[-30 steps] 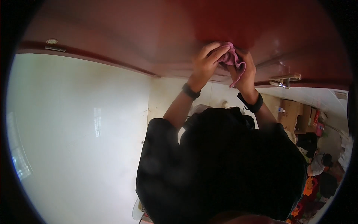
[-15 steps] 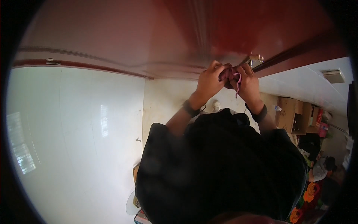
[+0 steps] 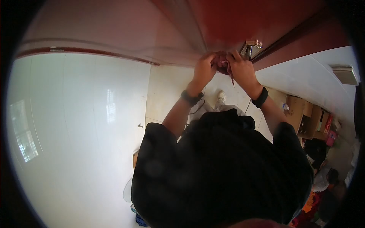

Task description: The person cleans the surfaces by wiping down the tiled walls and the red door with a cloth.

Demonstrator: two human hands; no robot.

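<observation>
A crumpled pinkish-purple cloth [image 3: 221, 60] is bunched between my two hands, close to the surface of a dark red door [image 3: 232, 26]. My left hand [image 3: 204, 71] has its fingers closed on the cloth's left side. My right hand [image 3: 244, 73] grips the right side, and a thin end of the cloth hangs below its fingers. Just above and to the right of the right hand is a metal door handle [image 3: 254, 46]. The fingertips are partly hidden by the bunched cloth. Each wrist wears a black band.
A white tiled wall [image 3: 83, 114] runs along the left, with a small metal stop [image 3: 140, 125] near its base. To the right stand open cardboard boxes [image 3: 298, 110], beside a pale wall with a square switch plate [image 3: 345, 74]. My shoe [image 3: 220, 98] is on the light floor below the hands.
The view has tilted, so the door, handle and hands sit higher in the picture. Both hands stay together on the cloth, near the handle, and its loose end hangs differently.
</observation>
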